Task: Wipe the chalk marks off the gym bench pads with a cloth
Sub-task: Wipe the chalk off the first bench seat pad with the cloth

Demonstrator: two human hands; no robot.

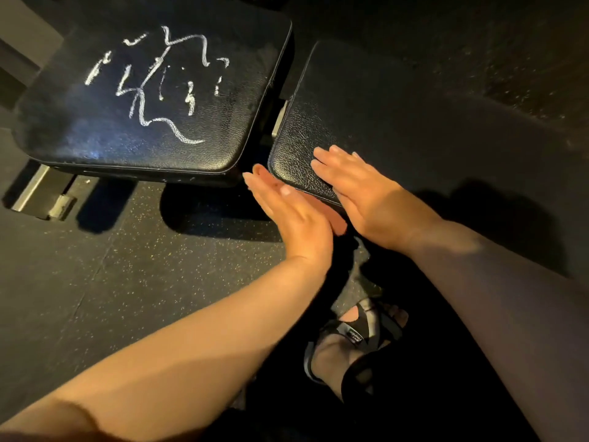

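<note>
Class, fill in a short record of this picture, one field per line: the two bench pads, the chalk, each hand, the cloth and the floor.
marked pad: black, white chalk marks scribbled on top
plain pad: black, no chalk visible
left hand: fingers straight, at the plain pad's near corner
right hand: flat on the plain pad
cloth: none in view
floor: dark, speckled; sandalled foot on it

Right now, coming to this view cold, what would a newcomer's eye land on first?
The white chalk scribbles across the left pad, upper left, stand out most against the black. Next come two bare hands at the near corner of the right pad: the right hand lies flat on it, the left hand stands edge-on beside it. A black sandal shows below them.
</note>
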